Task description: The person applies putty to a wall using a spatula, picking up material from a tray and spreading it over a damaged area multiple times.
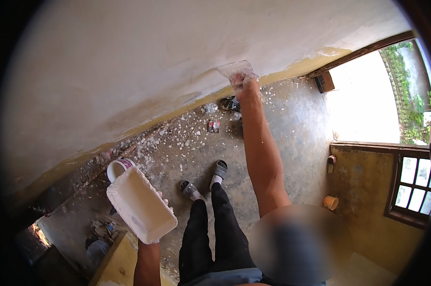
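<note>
My right hand (244, 83), smeared with white, grips a broad, pale scraper (235, 67) with its blade against the wall (158, 53). White filler coats most of that wall, and a yellow strip (190, 107) shows along its lower edge. On the left, my left hand (162, 200) holds a rectangular tub (140, 205) from beneath and its right side. Only the fingertips show past the tub's rim; the rest of the hand is hidden. The tub's rim is crusted with white, and a pale off-white layer covers its inside.
A white bucket (116, 169) stands on the floor behind the tub. White splatters dot the concrete floor (229, 157) along the wall, around a small red packet (213, 126) and a black plastic bag (231, 103). A cardboard box (324, 82) sits by the bright doorway; an orange container (330, 202) lies at right.
</note>
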A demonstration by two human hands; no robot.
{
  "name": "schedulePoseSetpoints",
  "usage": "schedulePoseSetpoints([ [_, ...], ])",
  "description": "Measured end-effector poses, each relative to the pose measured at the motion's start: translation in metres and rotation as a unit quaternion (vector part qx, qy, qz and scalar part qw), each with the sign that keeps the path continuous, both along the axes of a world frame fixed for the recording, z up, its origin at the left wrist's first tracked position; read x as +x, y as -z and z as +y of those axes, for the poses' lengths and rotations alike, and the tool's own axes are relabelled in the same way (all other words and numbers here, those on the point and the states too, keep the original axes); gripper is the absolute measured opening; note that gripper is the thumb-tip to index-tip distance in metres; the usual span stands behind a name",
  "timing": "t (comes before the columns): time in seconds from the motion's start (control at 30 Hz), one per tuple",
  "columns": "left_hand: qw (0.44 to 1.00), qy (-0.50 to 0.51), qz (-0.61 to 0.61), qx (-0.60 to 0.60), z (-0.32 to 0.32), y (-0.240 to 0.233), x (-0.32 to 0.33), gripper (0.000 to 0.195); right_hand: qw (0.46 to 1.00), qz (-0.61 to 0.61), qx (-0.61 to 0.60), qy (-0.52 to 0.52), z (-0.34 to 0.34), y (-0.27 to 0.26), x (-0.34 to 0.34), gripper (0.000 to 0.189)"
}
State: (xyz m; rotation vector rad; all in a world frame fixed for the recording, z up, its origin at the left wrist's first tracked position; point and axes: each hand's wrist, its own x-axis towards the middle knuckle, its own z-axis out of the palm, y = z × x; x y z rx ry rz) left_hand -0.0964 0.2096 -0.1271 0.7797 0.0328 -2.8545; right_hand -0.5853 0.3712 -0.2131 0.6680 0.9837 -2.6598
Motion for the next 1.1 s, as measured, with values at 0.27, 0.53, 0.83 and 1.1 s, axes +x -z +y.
schedulePoseSetpoints([
  [0.27, 0.998, -0.005, 0.01, -0.054, -0.008, -0.005, 0.006, 0.063, 0.933, 0.194, 0.296, 0.06, -0.069, -0.119, 0.055, 0.03],
  [0.53, 0.998, -0.019, 0.002, -0.052, -0.009, -0.006, 0.01, 0.065, 0.687, 0.38, 0.618, 0.046, -0.056, -0.027, 0.103, 0.026],
  [0.83, 0.997, -0.008, 0.038, -0.074, -0.006, 0.012, 0.02, 0.067, 0.549, 0.395, 0.737, -0.006, -0.06, 0.042, 0.059, 0.033],
  [1.1, 0.995, -0.01, 0.027, 0.092, 0.009, 0.031, 0.006, 0.067, 0.987, 0.037, 0.139, 0.072, 0.02, 0.024, -0.024, 0.021],
])
